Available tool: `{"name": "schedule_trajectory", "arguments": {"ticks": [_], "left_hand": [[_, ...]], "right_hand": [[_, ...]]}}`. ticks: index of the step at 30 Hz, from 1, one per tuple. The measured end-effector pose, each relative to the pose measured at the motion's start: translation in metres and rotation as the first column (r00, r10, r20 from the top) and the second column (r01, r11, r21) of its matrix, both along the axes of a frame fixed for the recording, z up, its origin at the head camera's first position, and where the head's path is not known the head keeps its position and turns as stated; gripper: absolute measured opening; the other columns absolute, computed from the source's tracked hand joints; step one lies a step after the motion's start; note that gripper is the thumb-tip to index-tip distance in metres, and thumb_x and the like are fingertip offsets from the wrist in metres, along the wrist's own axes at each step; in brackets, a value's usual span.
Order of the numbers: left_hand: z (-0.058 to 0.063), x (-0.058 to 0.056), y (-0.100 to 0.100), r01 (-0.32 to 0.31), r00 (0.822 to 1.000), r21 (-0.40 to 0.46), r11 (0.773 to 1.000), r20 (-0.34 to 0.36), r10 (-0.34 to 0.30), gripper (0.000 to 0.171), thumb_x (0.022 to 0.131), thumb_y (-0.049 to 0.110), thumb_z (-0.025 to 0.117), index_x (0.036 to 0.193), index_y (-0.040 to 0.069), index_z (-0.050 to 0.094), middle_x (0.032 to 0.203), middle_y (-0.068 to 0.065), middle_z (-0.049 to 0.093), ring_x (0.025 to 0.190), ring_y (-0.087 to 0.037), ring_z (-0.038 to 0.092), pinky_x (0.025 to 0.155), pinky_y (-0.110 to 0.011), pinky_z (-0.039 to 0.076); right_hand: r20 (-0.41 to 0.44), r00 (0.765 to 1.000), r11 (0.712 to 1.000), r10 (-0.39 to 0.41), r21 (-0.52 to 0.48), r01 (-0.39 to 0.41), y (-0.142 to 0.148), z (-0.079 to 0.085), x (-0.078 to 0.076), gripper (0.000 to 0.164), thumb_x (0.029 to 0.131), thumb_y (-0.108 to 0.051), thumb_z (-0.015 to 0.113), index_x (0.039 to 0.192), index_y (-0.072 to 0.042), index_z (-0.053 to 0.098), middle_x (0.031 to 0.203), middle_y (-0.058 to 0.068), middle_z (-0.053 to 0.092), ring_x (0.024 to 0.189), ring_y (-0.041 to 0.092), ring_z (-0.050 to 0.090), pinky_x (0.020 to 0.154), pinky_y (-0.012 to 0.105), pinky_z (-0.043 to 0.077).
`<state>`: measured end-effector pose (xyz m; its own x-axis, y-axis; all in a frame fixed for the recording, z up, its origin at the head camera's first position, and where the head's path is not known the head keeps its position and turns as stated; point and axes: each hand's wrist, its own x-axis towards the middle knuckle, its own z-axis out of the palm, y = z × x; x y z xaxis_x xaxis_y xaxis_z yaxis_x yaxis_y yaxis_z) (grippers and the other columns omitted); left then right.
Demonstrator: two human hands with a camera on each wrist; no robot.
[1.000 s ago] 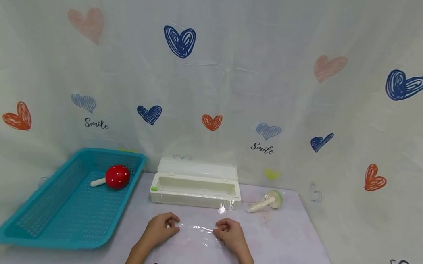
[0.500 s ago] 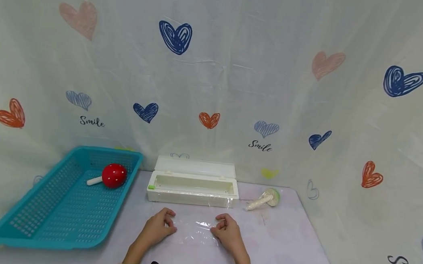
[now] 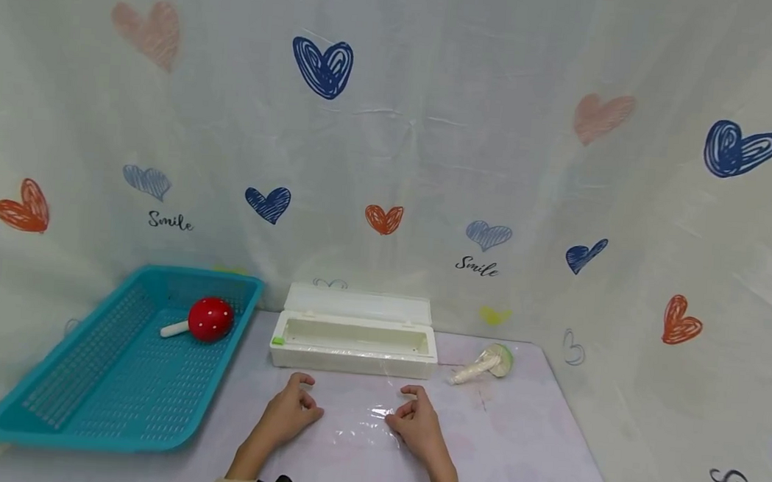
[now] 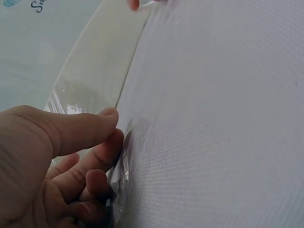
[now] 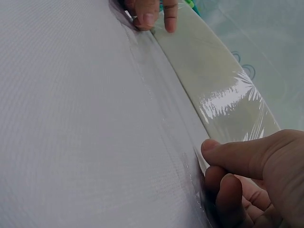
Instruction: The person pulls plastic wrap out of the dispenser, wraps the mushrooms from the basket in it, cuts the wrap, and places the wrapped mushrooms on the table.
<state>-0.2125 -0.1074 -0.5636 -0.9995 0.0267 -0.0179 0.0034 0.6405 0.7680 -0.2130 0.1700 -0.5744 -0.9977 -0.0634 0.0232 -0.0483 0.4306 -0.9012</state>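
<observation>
A sheet of clear cling film [image 3: 378, 414] stretches low over the table between my two hands, towards the front of a white cling film dispenser box [image 3: 352, 361]. My left hand [image 3: 285, 416] pinches the sheet's left side between thumb and a finger; its film [image 4: 126, 175] bunches beside the fingers in the left wrist view. On the other side, my right hand [image 3: 420, 426] pinches the film, and the thumb [image 5: 232, 154] shows at its edge in the right wrist view. Shiny film also covers the box front. The box lid [image 3: 358, 304] stands raised behind it.
A blue plastic basket [image 3: 213, 400] stands at the left, holding a red toy mushroom [image 3: 211, 319] with white dots. Right of the box lies a pale, green-edged mushroom-shaped thing [image 3: 484, 365] in clear wrap. A heart-printed curtain [image 3: 391, 160] hangs behind the table.
The upper fingers of both hands have lifted away from the thumbs. Glints on the film have shifted to the right. The head view has moved slightly; box and basket stay put.
</observation>
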Motion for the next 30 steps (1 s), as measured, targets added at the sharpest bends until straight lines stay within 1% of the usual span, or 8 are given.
{"name": "schedule_trajectory", "arguments": {"ticks": [7,13,17,19,21,25,27,30], "left_hand": [[0.001,0.003,-0.001,-0.024,1.0,0.04,0.999,-0.004,0.024,0.074,0.083,0.01,0.081,0.141,0.0,0.035,0.077,0.004,0.067,0.068,-0.013,0.053,0.068,-0.033,0.042],[-0.002,0.003,0.002,-0.045,0.999,0.077,0.996,-0.015,0.047,0.084,0.085,0.008,0.079,0.149,0.001,0.025,0.077,0.003,0.066,0.066,-0.012,0.053,0.066,-0.03,0.041],[0.005,0.008,0.002,-0.024,0.998,0.097,0.995,-0.048,0.028,0.085,0.089,0.008,0.077,0.154,0.004,0.024,0.08,0.002,0.065,0.067,-0.01,0.055,0.064,-0.027,0.045],[0.017,0.012,-0.001,-0.001,0.997,0.095,0.995,-0.078,0.009,0.081,0.09,0.009,0.077,0.155,0.006,0.027,0.083,0.002,0.064,0.069,-0.009,0.056,0.063,-0.025,0.046],[0.035,0.015,-0.007,0.02,0.993,0.092,0.996,-0.119,-0.009,0.077,0.091,0.011,0.077,0.154,0.008,0.032,0.086,0.002,0.064,0.071,-0.009,0.057,0.065,-0.023,0.049],[0.08,0.017,-0.026,0.054,0.967,0.066,0.996,-0.251,-0.036,0.071,0.089,0.011,0.079,0.15,0.007,0.042,0.092,-0.001,0.068,0.078,-0.01,0.06,0.065,-0.022,0.051],[0.1,0.016,-0.038,0.054,0.941,0.023,0.998,-0.336,-0.043,0.07,0.088,0.011,0.081,0.148,0.006,0.045,0.095,-0.003,0.069,0.08,-0.012,0.062,0.064,-0.021,0.052],[0.126,0.008,-0.058,0.021,0.887,-0.056,0.998,-0.459,-0.045,0.069,0.084,0.008,0.084,0.144,0.004,0.049,0.097,-0.006,0.07,0.082,-0.016,0.063,0.065,-0.021,0.054]], "right_hand": [[0.008,1.0,1.0,0.005,-0.004,-0.005,-0.001,0.0,0.0,0.063,0.081,-0.002,0.081,0.134,0.004,0.048,0.077,0.004,0.064,0.065,0.011,0.057,0.056,0.022,0.047],[0.006,1.0,1.0,0.0,0.002,0.0,0.001,-0.001,0.001,0.071,0.081,-0.001,0.081,0.139,0.005,0.039,0.078,0.004,0.064,0.065,0.011,0.059,0.058,0.022,0.048],[-0.004,1.0,1.0,0.004,0.009,-0.004,0.001,-0.004,0.001,0.073,0.081,-0.001,0.08,0.139,0.004,0.037,0.077,0.004,0.063,0.064,0.011,0.058,0.056,0.021,0.047],[-0.004,1.0,1.0,0.016,0.001,-0.016,0.001,-0.005,0.001,0.072,0.08,0.0,0.08,0.138,0.005,0.037,0.076,0.004,0.062,0.063,0.011,0.057,0.055,0.022,0.047],[0.002,1.0,1.0,0.026,-0.001,-0.026,0.001,-0.006,0.002,0.072,0.08,0.0,0.08,0.138,0.005,0.036,0.076,0.003,0.062,0.061,0.01,0.056,0.054,0.022,0.046],[0.014,0.999,0.999,0.038,0.003,-0.038,0.0,-0.005,0.003,0.073,0.08,0.0,0.079,0.138,0.004,0.036,0.076,0.003,0.061,0.061,0.009,0.055,0.054,0.021,0.046],[0.014,0.999,0.999,0.044,-0.005,-0.044,0.0,-0.003,0.003,0.073,0.081,0.0,0.079,0.139,0.004,0.035,0.077,0.003,0.062,0.061,0.009,0.056,0.054,0.021,0.046],[0.016,0.999,0.999,0.043,-0.016,-0.043,0.001,0.001,0.001,0.073,0.082,-0.001,0.079,0.14,0.003,0.035,0.078,0.004,0.062,0.062,0.01,0.056,0.055,0.022,0.047]]}}
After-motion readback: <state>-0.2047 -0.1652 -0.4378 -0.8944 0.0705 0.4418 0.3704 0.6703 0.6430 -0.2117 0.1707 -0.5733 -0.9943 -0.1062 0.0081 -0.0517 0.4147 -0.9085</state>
